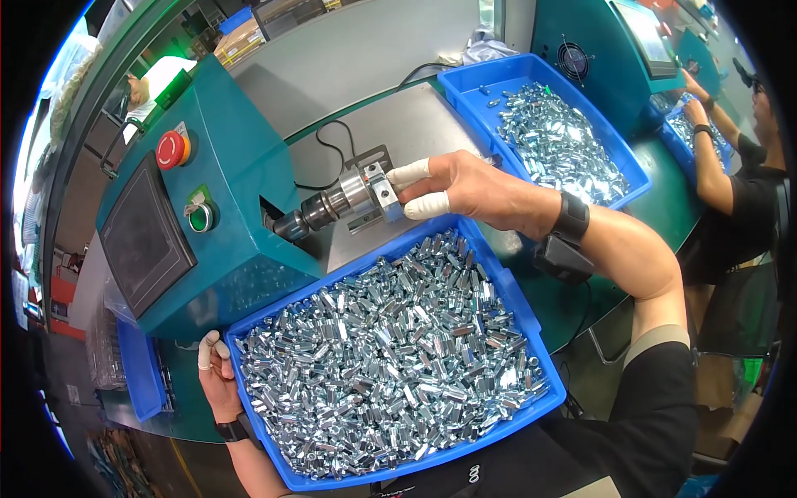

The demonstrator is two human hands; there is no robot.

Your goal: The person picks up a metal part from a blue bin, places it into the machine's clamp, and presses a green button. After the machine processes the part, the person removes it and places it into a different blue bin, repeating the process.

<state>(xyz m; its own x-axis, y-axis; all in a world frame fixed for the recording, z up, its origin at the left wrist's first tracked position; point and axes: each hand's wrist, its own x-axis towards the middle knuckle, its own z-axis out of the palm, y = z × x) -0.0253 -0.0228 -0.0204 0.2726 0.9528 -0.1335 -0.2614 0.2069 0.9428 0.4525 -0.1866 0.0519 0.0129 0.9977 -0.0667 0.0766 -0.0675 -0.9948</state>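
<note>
My right hand (pixel 477 192), with white finger cots on thumb and forefinger, pinches at the open end of a silver clamp-like fixture (pixel 383 192). Whatever sits between its fingertips is hidden. That fixture is on the steel spindle (pixel 320 209) of a green machine (pixel 241 158). Beside the left rim of a large blue tray (pixel 544 349), my left hand (pixel 217 375) has its fingers curled, with cots on some fingertips. What it holds, if anything, cannot be made out. Shiny hexagonal metal sleeves (pixel 390 357) fill the tray in a heap.
A second blue tray (pixel 635 170) with similar parts stands at the back right. The machine carries a dark screen (pixel 145 236), a red stop button (pixel 173 150) and a green button (pixel 200 217). A co-worker (pixel 743 174) works at another machine on the right.
</note>
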